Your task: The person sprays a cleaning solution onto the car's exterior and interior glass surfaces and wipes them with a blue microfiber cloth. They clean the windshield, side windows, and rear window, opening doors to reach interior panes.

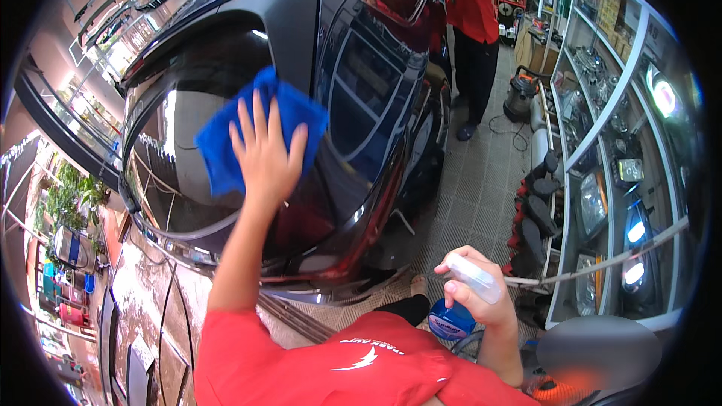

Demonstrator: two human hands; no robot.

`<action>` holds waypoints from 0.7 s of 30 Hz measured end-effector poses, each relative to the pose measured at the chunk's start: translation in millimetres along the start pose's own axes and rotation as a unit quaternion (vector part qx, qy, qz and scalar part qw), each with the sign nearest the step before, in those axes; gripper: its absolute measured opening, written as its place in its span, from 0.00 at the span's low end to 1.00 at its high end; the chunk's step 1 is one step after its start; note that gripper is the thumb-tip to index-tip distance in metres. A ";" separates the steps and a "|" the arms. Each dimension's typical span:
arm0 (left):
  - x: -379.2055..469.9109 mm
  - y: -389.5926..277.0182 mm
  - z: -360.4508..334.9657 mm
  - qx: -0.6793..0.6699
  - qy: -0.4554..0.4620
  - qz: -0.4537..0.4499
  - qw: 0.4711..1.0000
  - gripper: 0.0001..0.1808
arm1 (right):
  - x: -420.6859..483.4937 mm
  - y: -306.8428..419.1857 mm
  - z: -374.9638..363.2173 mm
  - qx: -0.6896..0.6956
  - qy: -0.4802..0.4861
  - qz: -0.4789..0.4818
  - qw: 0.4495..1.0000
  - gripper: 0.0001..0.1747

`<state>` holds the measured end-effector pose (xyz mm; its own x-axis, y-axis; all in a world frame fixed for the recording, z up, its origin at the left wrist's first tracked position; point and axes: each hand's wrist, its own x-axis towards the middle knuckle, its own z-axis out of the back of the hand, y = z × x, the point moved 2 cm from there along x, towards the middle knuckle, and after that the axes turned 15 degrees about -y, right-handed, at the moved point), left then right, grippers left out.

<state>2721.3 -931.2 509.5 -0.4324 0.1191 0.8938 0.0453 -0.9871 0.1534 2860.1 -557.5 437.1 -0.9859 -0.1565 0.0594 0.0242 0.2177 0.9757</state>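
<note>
My left hand (262,163) holds a blue cloth (220,146) flat against a dark, glossy car (361,107), its fingers spread over the fabric. Part of the cloth lies over the car's large dark glass (192,180), and part reaches the painted panel beside it. Lower right, my right hand (479,293) grips a spray bottle (451,321) with a whitish trigger head and a blue, labelled body. The bottle is close to my red shirt, away from the car. My palm hides the middle of the cloth.
Another person in a red shirt (474,5) stands along the car's side, an arm raised to it. On the right are a glass display case (612,180) of lamps, a vacuum cleaner (520,96) and a shoe rack (541,203). Car trim parts (138,372) lie lower left.
</note>
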 end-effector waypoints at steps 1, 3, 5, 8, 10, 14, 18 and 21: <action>-21.6 -7.6 12.7 -0.001 0.040 0.010 0.999 0.40 | 13.5 -1.5 4.4 -0.005 0.014 0.001 1.000 0.13; -41.8 -13.4 27.5 -0.004 0.105 0.030 0.994 0.42 | 41.1 -1.3 11.3 -0.006 0.038 -0.011 0.999 0.14; -27.3 -9.9 24.7 0.021 0.101 0.050 0.993 0.44 | 71.0 2.1 16.1 -0.033 0.063 -0.008 0.997 0.13; 44.5 12.0 -15.4 0.070 0.081 0.084 0.991 0.45 | 113.4 12.5 24.4 -0.063 0.102 0.035 0.992 0.12; 102.3 31.2 -51.8 0.055 0.058 0.119 0.990 0.43 | 134.8 17.6 28.6 -0.079 0.123 0.067 0.987 0.11; 159.7 50.4 -93.8 0.004 -0.029 0.240 0.970 0.45 | 168.4 18.4 35.4 -0.073 0.140 0.084 0.984 0.11; 117.3 28.0 -71.4 -0.036 -0.035 0.208 0.977 0.36 | 200.1 8.0 40.0 -0.013 0.191 0.046 0.980 0.12; 62.8 0.4 -40.7 -0.014 -0.025 0.184 0.983 0.31 | 223.6 -3.7 47.9 0.043 0.235 -0.004 0.971 0.14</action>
<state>2657.5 -928.4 548.6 -0.3463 -0.2410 0.9066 0.1651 -0.9670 -0.1940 2631.7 -547.1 436.7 -0.8006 -0.5770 0.1613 -0.0176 0.2918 0.9563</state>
